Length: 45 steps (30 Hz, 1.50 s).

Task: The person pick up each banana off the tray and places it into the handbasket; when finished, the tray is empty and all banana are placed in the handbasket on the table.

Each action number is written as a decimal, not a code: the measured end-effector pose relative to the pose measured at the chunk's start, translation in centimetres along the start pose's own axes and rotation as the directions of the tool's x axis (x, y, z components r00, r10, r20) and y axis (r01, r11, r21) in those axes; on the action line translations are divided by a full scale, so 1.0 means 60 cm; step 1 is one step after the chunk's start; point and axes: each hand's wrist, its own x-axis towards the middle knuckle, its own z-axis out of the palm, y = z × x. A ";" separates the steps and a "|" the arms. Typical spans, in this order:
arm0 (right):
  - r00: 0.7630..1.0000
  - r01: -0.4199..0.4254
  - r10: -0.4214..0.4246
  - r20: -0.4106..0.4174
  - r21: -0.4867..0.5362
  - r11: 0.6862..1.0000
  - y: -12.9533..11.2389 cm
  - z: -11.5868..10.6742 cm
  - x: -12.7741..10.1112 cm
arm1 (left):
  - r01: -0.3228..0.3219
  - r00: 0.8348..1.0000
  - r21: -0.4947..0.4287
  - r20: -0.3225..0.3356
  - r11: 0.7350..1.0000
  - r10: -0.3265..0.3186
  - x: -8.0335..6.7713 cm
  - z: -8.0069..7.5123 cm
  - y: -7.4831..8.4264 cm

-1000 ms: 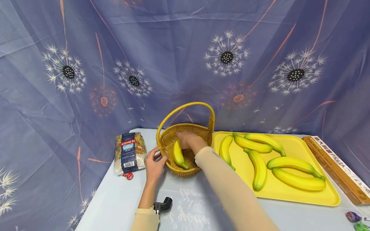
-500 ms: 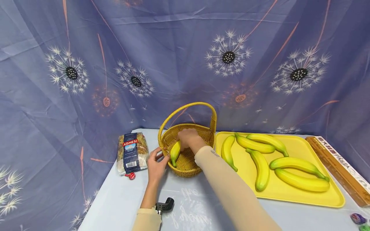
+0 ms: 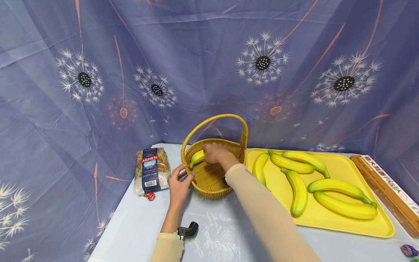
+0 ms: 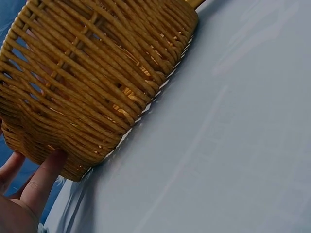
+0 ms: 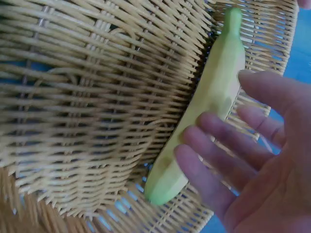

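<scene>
A yellow wicker basket [image 3: 212, 195] with an arched handle stands at the middle of the table. My left hand [image 3: 179, 185] holds its left end, the fingers and thumb spread around the outer wall; in the left wrist view a finger [image 4: 46, 177] presses on the weave. Inside the basket, a banana [image 3: 198, 158] lies against the back left wall. My right hand [image 3: 217, 153] reaches in over it; the right wrist view has its relaxed fingertips [image 5: 187, 158] touching the side of the banana, the thumb close to its upper part.
Right of the basket, a yellow tray [image 3: 327, 227] bears several bananas [image 3: 298, 193]. A long pasta box [image 3: 386, 191] lies beyond it. An Agnesi pasta bag [image 3: 152, 171] and a red wrapped lollipop [image 3: 150, 196] are on the left. A purple wrapped candy [image 3: 409, 250] lies at the front right.
Inside the basket, the banana has shifted from the middle to the back left wall and turned, moved by my right hand. My left hand stays at the basket's left end.
</scene>
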 end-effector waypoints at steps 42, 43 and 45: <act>0.877 0.248 -0.264 -0.400 -0.093 0.964 0.299 0.067 -0.277 | -0.042 0.996 0.066 -0.081 0.997 0.047 -0.005 0.007 -0.007; 0.878 0.256 -0.281 -0.388 -0.115 0.960 0.303 0.072 -0.275 | -0.040 0.996 0.065 -0.079 0.997 0.045 -0.007 0.009 -0.006; 0.878 0.255 -0.298 -0.375 -0.160 0.953 0.308 0.080 -0.272 | -0.040 0.996 0.056 -0.072 0.998 0.044 -0.009 0.011 -0.006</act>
